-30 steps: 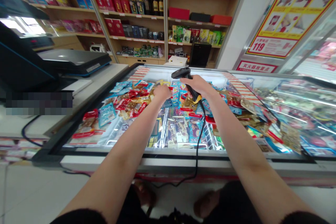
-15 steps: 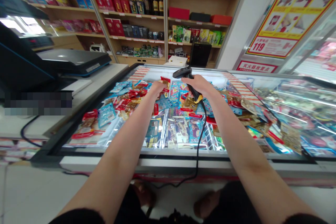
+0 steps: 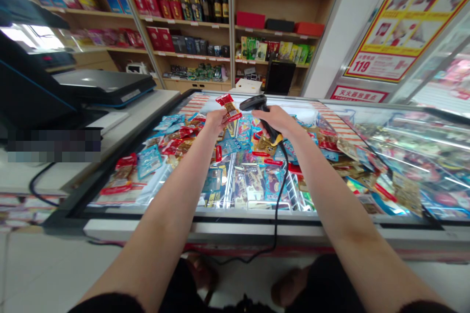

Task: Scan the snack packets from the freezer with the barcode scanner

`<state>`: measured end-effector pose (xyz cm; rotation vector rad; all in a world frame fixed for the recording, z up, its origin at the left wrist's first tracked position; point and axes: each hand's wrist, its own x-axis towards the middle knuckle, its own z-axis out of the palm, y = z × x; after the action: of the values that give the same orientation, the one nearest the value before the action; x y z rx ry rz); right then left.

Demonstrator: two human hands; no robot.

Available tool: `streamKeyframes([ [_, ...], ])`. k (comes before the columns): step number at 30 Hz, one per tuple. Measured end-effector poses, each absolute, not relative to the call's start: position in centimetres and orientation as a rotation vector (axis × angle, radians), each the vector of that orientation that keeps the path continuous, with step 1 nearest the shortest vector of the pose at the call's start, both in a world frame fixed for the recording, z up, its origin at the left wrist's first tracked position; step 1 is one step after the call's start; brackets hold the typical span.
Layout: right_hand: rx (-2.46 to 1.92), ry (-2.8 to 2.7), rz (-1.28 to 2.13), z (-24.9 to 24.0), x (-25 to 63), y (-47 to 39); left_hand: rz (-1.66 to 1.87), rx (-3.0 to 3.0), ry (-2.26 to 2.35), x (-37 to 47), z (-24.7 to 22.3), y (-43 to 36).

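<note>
My left hand (image 3: 217,121) is closed on a small red snack packet (image 3: 229,107) with a clear middle that shows brown food. A label with a barcode shows near its lower end. In my right hand (image 3: 277,121) is a black and yellow barcode scanner (image 3: 253,102), gripped by its handle, its head turned toward the packet. The two are close but apart. A black cable (image 3: 282,190) hangs from the scanner's handle. Under both hands, red and blue snack packets (image 3: 183,139) lie scattered on the glass top of a chest freezer (image 3: 227,225).
More packets (image 3: 367,176) lie to the right on the glass. At the left, a counter (image 3: 147,122) carries a flat scale (image 3: 106,83) and a dark machine (image 3: 29,88). Shelves (image 3: 231,24) with bottles and boxes stand behind the freezer. A poster (image 3: 407,24) hangs on the right.
My left hand has raised and tilted the red packet, so its label now faces up beside the scanner. The scanner has shifted slightly left toward it.
</note>
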<state>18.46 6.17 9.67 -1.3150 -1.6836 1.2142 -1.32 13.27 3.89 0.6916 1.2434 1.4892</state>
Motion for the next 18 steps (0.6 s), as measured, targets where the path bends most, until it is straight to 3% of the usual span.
streamKeyframes([
  [18, -1.365, -1.787, 1.18, 9.38, 18.74, 6.27, 1.468, 0.812, 1.305, -1.68, 3.45, 13.37],
])
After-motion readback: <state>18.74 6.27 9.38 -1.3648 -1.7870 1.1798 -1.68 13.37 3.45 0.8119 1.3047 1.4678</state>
